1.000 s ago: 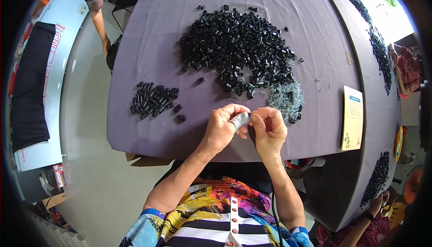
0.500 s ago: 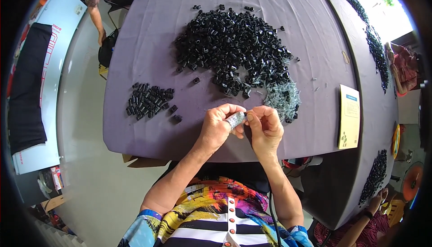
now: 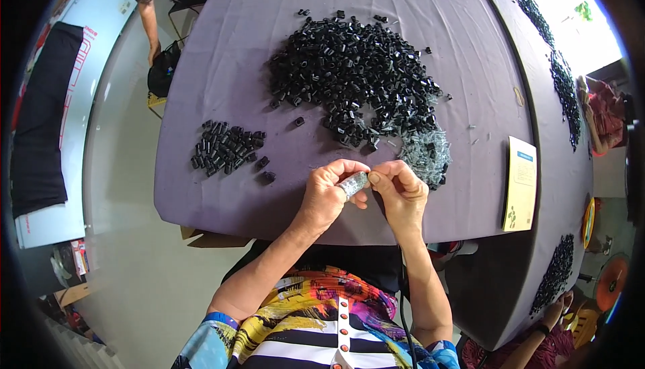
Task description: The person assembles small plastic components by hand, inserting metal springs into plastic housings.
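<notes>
Moved little vs. half a sec ago: slid a touch R in view w/ table, kept L hand and R hand meeting at nearly same spot. Reaching in from lower edge w/ both forearms, angled inward. Pinching narrow w/ both: L index curled over toward R, R thumb and index brought together, facing L. Seemingly gripping small dark pc btwn the tips, over near part of table; mostly hidden, can't tell its shape. Also see silvery speckled covering along L thumb; can't tell if wrap or smth held.

Re writing: spot yellow booklet on R part of table w/ blue band up top, small print, plant-like drawing at bottom; too tiny to read. Also red lettering on long white box or board far L, partly under black cloth.

Re containers: see black bag upper L, by another person's hand, contents hidden; brown cardboard peeking from under table, can't see inside. Lying loose on table: big heap of black pcs, clear-pc heap touching its lower R, small cluster of black pcs L of hands.
</notes>
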### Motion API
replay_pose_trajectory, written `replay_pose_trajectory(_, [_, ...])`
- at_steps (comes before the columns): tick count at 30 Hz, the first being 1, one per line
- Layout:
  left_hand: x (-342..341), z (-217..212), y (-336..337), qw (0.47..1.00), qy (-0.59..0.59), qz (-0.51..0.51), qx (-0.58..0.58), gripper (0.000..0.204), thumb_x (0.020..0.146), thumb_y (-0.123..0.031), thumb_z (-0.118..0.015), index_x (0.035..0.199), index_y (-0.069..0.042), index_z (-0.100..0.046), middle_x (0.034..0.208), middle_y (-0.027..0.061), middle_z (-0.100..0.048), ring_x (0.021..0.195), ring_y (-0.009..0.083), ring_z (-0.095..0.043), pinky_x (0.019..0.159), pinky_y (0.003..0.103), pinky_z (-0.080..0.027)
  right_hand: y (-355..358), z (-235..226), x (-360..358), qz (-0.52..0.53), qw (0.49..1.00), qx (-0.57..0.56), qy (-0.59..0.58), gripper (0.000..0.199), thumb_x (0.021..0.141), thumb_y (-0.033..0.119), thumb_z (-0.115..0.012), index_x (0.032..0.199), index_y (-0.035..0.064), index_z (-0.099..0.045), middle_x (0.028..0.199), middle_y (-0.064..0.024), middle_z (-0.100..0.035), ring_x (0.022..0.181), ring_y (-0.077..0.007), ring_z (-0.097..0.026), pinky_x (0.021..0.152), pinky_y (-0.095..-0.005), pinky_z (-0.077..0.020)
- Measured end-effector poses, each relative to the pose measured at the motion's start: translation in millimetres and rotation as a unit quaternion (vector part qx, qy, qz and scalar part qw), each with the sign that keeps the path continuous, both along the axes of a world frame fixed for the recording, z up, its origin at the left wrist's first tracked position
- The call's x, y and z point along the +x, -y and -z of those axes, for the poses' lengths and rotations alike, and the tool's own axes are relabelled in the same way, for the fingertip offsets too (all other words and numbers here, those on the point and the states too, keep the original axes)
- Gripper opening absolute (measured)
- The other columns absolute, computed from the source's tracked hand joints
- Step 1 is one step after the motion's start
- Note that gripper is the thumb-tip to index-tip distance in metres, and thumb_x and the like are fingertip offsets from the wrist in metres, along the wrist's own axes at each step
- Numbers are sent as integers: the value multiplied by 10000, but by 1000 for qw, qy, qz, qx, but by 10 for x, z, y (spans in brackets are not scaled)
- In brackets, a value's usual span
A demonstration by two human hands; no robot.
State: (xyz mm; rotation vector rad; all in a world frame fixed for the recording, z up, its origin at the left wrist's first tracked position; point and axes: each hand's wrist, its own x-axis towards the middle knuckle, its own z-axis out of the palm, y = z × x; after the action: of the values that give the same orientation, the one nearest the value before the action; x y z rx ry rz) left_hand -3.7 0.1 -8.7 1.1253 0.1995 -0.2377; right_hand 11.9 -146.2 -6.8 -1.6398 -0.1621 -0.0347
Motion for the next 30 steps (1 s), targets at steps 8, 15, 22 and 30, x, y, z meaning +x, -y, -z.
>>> replay_pose_trajectory(8, [-18,-12,-42,998,-28,-33,-50,144,895,12,-521,996,15,-623,819,76,-662,636,134,-644,591,279,-566,-94,-63,10,-49,999,-6,2,63,841,-56,-632,836,4,-614,773,-25,-575,646,-78,-552,563,-212,-456])
replay_pose_trajectory(15, [-54,47,-161,989,-14,-117,-86,164,913,5,-505,1051,4,-594,878,96,-655,667,143,-641,624,311,-562,-241,-81,148,-58,998,-35,-9,145,846,-15,-639,986,8,-610,805,-56,-579,652,-125,-585,573,-246,-477])
replay_pose_trajectory(22, [-288,-39,-310,987,-2,-158,-38,179,916,4,-492,1069,-10,-583,877,108,-647,649,142,-623,626,303,-551,-487,-304,497,-94,903,-310,281,159,789,-11,-643,945,20,-650,856,-83,-618,746,-260,-608,653,-344,-499])
replay_pose_trajectory(30, [-402,61,-436,977,10,-202,-66,201,918,19,-486,1091,-17,-584,890,109,-657,671,142,-639,648,311,-561,-987,-95,830,-155,789,-458,379,39,745,53,-610,784,53,-615,850,-64,-549,807,-234,-511,738,-343,-442])
